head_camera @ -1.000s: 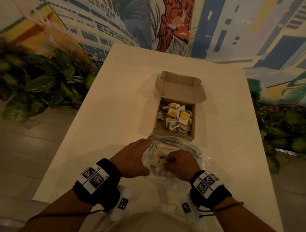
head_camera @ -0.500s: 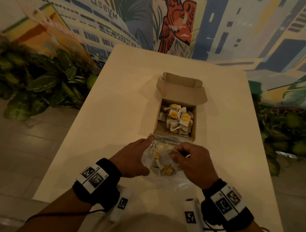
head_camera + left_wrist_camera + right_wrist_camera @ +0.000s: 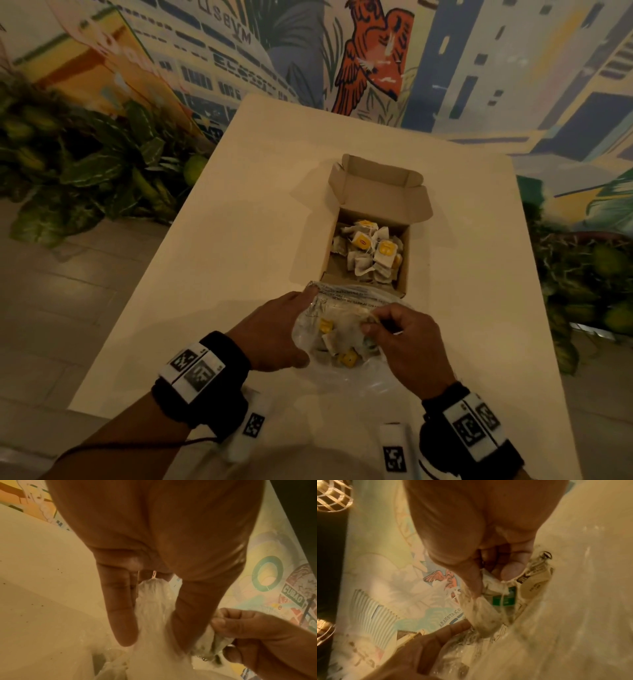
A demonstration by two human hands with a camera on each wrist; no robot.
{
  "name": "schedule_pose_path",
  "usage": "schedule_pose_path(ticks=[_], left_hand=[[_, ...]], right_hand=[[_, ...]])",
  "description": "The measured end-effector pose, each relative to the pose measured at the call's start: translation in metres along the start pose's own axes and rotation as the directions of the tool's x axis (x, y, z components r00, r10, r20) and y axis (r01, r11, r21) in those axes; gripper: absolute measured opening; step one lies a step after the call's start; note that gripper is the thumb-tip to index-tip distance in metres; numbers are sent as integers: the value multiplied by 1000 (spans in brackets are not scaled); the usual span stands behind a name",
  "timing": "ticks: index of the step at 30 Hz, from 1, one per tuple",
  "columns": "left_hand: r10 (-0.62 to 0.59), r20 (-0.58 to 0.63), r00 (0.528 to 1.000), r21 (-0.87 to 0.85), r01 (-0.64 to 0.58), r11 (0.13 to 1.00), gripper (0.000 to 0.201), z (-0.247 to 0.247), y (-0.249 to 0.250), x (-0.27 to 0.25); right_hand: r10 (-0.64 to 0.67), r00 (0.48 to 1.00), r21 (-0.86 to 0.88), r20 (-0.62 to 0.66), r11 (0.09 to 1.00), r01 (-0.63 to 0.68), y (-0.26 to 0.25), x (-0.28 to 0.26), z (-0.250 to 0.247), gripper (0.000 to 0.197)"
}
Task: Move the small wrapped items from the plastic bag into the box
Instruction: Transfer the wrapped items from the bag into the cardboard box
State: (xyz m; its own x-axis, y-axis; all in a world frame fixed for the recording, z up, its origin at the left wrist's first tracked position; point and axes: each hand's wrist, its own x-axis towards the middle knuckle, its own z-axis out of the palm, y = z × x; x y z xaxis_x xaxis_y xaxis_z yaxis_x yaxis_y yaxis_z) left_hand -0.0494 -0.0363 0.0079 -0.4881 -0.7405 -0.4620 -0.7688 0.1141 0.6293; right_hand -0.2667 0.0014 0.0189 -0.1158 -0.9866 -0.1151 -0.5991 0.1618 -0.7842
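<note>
An open cardboard box [image 3: 376,192] stands mid-table and holds several small wrapped items [image 3: 373,253] with yellow tags. Just in front of it lies the clear plastic bag [image 3: 346,301], and a few wrapped items [image 3: 342,346] show through it. My left hand [image 3: 301,325] holds the bag's left edge; in the left wrist view the plastic [image 3: 154,601] runs between finger and thumb of that hand [image 3: 154,642]. My right hand [image 3: 369,323] pinches one small wrapped item [image 3: 493,584] at the bag's mouth, between thumb and fingertip [image 3: 491,581].
The cream table [image 3: 239,240] is narrow, with edges close on the left, right and near side. Leafy plants [image 3: 85,164] stand beside it on the left and others [image 3: 589,274] on the right. A painted mural wall rises behind the far edge.
My right hand has drawn back out of the bag toward its mouth, pinching an item, and the wrist has swung right and nearer to me. The left hand has stayed put.
</note>
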Motion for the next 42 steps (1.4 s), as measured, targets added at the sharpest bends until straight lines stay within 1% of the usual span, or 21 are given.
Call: schedule_pose_path(ticks=[3,6,9,13,14,16,17,19,23,25,28,30,31,33,34,35,36,37,39,41,42], left_hand=[[-1,2,1000,0,1,1000,110,0,0,-1],[1,-5,1000,-8,-1,1000,110,-1,2,0],[-1,-11,1000,-5,1,1000,110,0,1,-1],[11,-9,1000,21,-10,1000,110,0,1,-2],[16,-11,1000,26,-16,1000,109,0,1,-2],[19,-18,1000,36,-19,999,109,0,3,-2],[16,-23,1000,37,-15,999,109,0,4,-2],[14,-29,999,32,-13,999,109,0,5,-3],[4,-5,1000,5,-4,1000,109,-2,7,-7],[0,-3,1000,-5,0,1000,109,-1,7,-9],[-14,12,1000,11,14,1000,109,0,8,-12],[-7,23,1000,22,6,1000,109,0,7,-13],[-7,28,1000,21,6,1000,109,1,7,-13],[-16,32,999,14,15,1000,109,2,6,-13],[-19,32,999,12,18,1000,108,3,5,-14],[-20,29,999,11,20,1000,109,3,3,-14],[-21,25,999,9,21,1000,109,4,2,-13],[-22,21,1000,6,22,1000,110,4,1,-13],[-21,14,1000,-5,21,1000,111,4,-1,-13],[-16,6,1000,-8,16,1000,111,3,-1,-13],[-10,0,1000,-2,10,1000,111,2,0,-12]], right_hand=[[13,997,-70,71,998,-8,4,-3,3,9],[26,999,-68,43,997,-23,6,-2,3,10],[76,996,159,42,984,-81,-7,-1,-7,9],[59,998,455,34,888,-68,-39,7,-39,6],[33,999,512,42,857,-49,-50,10,-50,9],[-34,997,593,69,805,-14,-69,17,-71,34],[-63,995,620,73,784,5,-78,22,-79,38],[-88,994,663,70,748,20,-93,32,-92,28],[-27,998,739,50,674,-19,-111,56,-101,6],[22,998,744,50,666,-52,-109,70,-94,6],[159,986,615,47,773,-154,-83,99,-61,8],[263,961,463,81,844,-270,-54,118,-33,4],[320,941,366,114,867,-339,-39,127,-21,11],[379,902,27,207,920,-392,-14,139,-3,30],[389,889,-235,242,913,-335,-9,141,2,34],[373,896,-462,239,856,-234,-7,144,4,36],[358,911,-565,205,803,-188,-11,142,4,38],[334,924,-626,184,765,-152,-14,140,1,41],[207,973,-603,100,790,-106,-29,125,-9,40],[18,1000,-481,-15,877,-23,-42,97,-21,33],[-61,998,-383,-26,923,47,-47,79,-25,26]])
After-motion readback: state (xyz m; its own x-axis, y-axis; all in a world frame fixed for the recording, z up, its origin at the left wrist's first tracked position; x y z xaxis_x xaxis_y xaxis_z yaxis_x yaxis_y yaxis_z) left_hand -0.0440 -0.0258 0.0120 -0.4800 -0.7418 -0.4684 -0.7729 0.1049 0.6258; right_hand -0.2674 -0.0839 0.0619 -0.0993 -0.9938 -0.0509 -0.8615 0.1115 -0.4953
